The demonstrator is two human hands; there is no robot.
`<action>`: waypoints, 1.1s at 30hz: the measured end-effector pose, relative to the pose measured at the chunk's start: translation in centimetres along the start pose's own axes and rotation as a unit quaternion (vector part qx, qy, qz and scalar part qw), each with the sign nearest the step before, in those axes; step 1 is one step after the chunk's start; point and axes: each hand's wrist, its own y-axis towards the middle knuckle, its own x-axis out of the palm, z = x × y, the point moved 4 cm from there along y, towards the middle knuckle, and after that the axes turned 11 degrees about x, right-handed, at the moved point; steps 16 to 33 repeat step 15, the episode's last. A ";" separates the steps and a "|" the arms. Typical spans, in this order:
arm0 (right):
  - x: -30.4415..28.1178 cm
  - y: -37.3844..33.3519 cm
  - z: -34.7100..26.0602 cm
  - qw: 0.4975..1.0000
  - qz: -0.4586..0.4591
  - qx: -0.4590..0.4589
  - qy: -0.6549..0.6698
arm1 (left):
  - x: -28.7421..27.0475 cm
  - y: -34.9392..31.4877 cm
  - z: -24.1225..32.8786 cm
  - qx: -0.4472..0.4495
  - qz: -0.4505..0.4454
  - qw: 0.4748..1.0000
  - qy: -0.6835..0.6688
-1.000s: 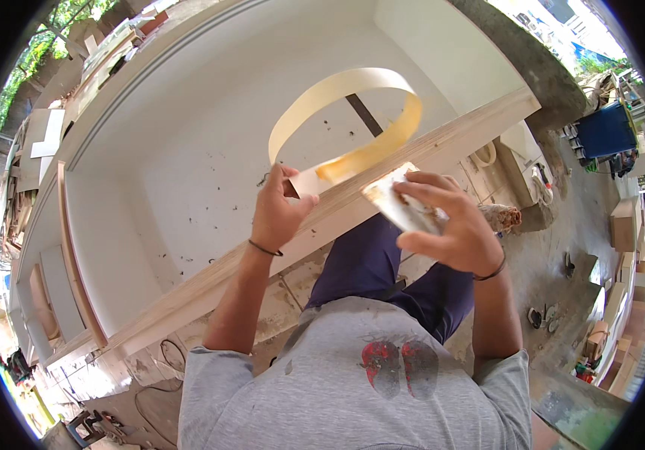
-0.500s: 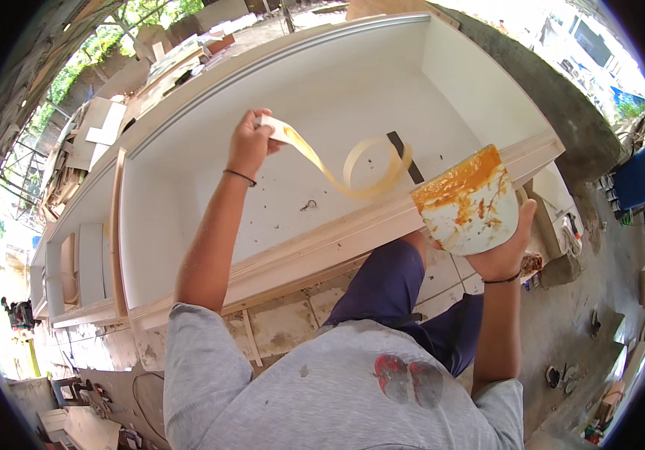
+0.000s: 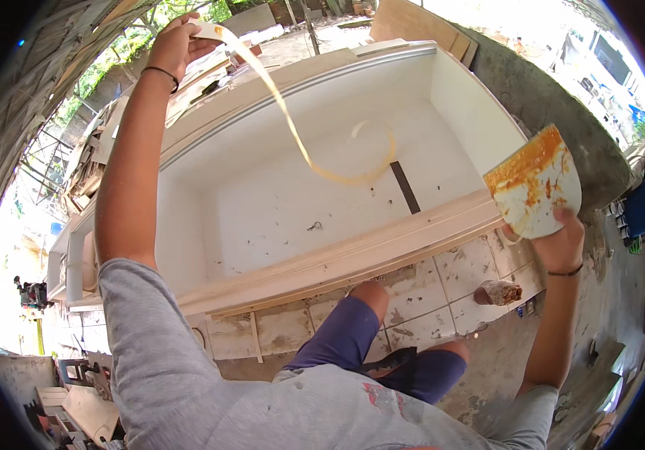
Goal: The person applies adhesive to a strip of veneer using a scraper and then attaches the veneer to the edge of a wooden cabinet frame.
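Note:
My left hand is raised at the far left and pinches one end of a long, pale, flexible edging strip. Orange-brown glue marks that end. From there the strip sags in a curve and curls over the inside of a large white cabinet carcass. Out at the right, past the cabinet's corner, my right hand grips a white rounded board by its lower edge. Orange-brown glue is smeared over the board, thickest along its straight upper edge. A pale curved piece shows beside the right fingers; its kind is unclear.
A dark narrow strip and small debris lie inside the cabinet. Its wooden front rail runs before my knees. A crusted brown container lies on the tiles. Scrap boards are piled at the far left; a concrete slab stands right.
My left hand has risen up and left, drawing the strip out longer and loosening its coil. My right hand has carried the glue-smeared board to the right, off the cabinet's front rail.

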 end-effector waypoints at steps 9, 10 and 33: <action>9.9 -3.3 -2.6 0.932 0.115 0.031 -0.343 | -5.7 0.2 11.9 -0.009 0.068 0.997 -0.041; 11.8 -3.1 -3.0 0.856 0.091 0.005 -0.509 | -6.2 0.2 13.2 -0.003 0.077 0.996 -0.040; 23.9 -2.9 -7.3 0.691 0.024 -0.179 -0.700 | -9.8 0.8 20.7 -0.018 0.070 0.996 -0.048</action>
